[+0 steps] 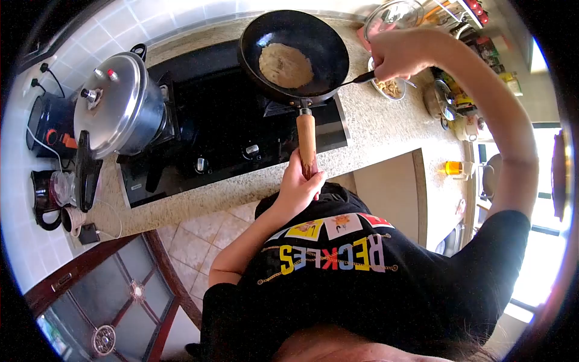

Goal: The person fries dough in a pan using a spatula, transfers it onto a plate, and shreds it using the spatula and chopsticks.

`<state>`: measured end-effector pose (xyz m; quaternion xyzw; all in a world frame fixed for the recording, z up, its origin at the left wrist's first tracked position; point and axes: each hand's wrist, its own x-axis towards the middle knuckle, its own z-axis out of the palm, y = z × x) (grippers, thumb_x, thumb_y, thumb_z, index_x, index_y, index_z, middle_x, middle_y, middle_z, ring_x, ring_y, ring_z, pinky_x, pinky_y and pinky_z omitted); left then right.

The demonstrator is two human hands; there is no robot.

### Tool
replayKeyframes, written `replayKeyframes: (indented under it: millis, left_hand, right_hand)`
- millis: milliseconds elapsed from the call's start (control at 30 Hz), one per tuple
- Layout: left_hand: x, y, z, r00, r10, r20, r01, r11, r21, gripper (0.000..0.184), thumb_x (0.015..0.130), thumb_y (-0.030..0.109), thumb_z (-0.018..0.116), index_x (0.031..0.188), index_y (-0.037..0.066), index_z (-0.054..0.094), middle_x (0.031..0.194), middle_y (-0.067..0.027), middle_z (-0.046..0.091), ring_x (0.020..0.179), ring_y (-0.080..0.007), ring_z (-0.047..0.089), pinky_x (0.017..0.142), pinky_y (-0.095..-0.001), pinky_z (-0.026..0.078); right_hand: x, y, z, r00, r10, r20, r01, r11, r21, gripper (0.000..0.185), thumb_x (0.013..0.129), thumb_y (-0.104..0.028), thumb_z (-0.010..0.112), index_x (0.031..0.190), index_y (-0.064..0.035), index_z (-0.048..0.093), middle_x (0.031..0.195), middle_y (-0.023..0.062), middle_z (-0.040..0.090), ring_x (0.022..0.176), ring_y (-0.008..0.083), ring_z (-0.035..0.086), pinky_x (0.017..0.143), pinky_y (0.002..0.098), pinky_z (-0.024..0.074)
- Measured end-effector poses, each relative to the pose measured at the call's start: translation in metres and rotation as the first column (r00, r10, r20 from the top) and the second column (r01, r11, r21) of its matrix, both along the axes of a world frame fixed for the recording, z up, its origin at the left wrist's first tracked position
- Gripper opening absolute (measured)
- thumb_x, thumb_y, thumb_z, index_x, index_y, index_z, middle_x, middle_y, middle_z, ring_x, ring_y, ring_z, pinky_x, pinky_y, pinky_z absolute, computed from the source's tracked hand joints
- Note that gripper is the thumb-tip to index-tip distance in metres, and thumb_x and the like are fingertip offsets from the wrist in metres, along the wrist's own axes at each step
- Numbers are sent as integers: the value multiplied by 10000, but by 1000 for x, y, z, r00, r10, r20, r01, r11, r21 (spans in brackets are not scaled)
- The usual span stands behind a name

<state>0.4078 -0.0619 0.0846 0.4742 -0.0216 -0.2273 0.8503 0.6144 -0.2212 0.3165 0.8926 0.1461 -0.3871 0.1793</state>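
- the black cooktop [199,114] spreads across the stone counter [386,139]; its burner under the pan is mostly hidden.
- the wok [332,48] is at the cooktop's 1 o'clock end, and whether it sits level is hard to tell through the bent wide view.
- the pressure cooker [114,90] stands at the wok's 8 to 9 o'clock, well apart from it.
- the left hand [300,186] is at 6 o'clock of the wok, fingers wrapped round the lower end of the wooden handle [306,136], whose long axis runs nearly 12 to 6; the grip covers that end.
- the right hand [395,57] comes in at 3 o'clock of the wok, fingers curled round a dark-handled utensil [360,79]; the undersides of those fingers are out of sight.
- the flat pale-brown piece [286,65] lies inside the wok, its longer axis slanting from 10 to 4. from the right fingers it lies at about 9 o'clock; from the left hand, close to 12. the right hand looks the nearer.
- the bowl of pale pieces [392,89] is on the counter just at 6 o'clock of the right hand, which partly covers its rim.
- the utensil, slimmest of these, points over the wok rim toward 8 o'clock; its working end is lost against the dark metal, so whether it touches the flat piece cannot be told.
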Motion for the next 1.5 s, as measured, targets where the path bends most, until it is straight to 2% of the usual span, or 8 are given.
replayKeyframes:
  millis: [267, 567, 833, 1067, 1200, 1333, 1433, 1500]
  left_hand:
    - [0, 2, -1, 999, -25, 36, 26, 999, -35, 329, 885, 26, 558, 1129, 22, 337, 807, -27, 442, 586, -106, 521, 459, -245, 458]
    - [1, 2, -5, 999, -22, 27, 23, 999, -34, 312, 868, 15, 559, 1099, 28, 350, 811, -24, 440, 566, -107, 509, 440, -250, 458]
    - [1, 0, -4, 1000, 4, 29, -5, 1000, 8, 418, 845, -7, 552, 1176, -5, 298, 807, -46, 439, 488, -113, 493, 409, -248, 435]
    - [1, 4, 1, 1000, -9, 10, 8, 994, 107, 405, 849, -7, 539, 1190, 13, 321, 805, -46, 478, 552, -118, 516, 440, -258, 454]
    - [2, 7, 10, 999, -12, -35, 18, 985, 174, 414, 826, -24, 524, 1191, 17, 333, 819, -51, 483, 550, -118, 512, 438, -260, 439]
    - [2, 12, 20, 997, -6, -76, 20, 983, 181, 432, 811, -32, 502, 1210, 20, 344, 842, -54, 481, 562, -119, 505, 446, -268, 426]
    - [4, 11, 21, 996, -36, -88, 55, 971, 233, 464, 804, -29, 499, 1239, 28, 346, 852, -58, 482, 568, -119, 500, 453, -271, 428]
    - [2, 11, 23, 995, -18, -94, 40, 971, 234, 479, 801, -27, 501, 1251, 32, 348, 851, -59, 484, 568, -119, 500, 453, -271, 426]
  right_hand:
    - [-48, -1, -25, 991, 34, 133, -40, 998, 46, 316, 792, -222, 547, 745, 87, 592, 706, 233, 585, 669, 335, 587, 650, 449, 461]
    - [-53, -54, -49, 962, -61, 266, -24, 952, 305, 185, 777, -137, 610, 798, 47, 626, 650, 167, 583, 593, 226, 564, 602, 410, 459]
    - [-56, -62, -102, 906, -212, 365, 3, 868, 496, 208, 749, -178, 571, 794, 13, 638, 758, 232, 610, 756, 400, 618, 723, 476, 484]
    - [-39, -72, -109, 876, -428, 225, 206, 752, 626, 274, 744, -203, 652, 939, -12, 668, 819, 201, 645, 773, 369, 628, 730, 424, 498]
    - [-36, -73, -141, 884, -320, 339, -9, 716, 698, 298, 725, -185, 676, 956, 3, 665, 841, 221, 650, 818, 339, 645, 723, 396, 510]
    - [-26, -85, -135, 870, -395, 294, 72, 693, 718, 297, 743, -203, 678, 942, 16, 665, 715, 185, 639, 661, 297, 625, 640, 398, 487]
    - [-30, -80, -153, 883, -332, 331, -26, 671, 741, 320, 745, -211, 682, 980, 6, 670, 782, 199, 653, 704, 304, 640, 679, 381, 499]
    - [-33, -85, -134, 855, -454, 251, 115, 637, 762, 334, 748, -203, 695, 1009, 2, 668, 818, 210, 658, 765, 307, 645, 722, 379, 498]
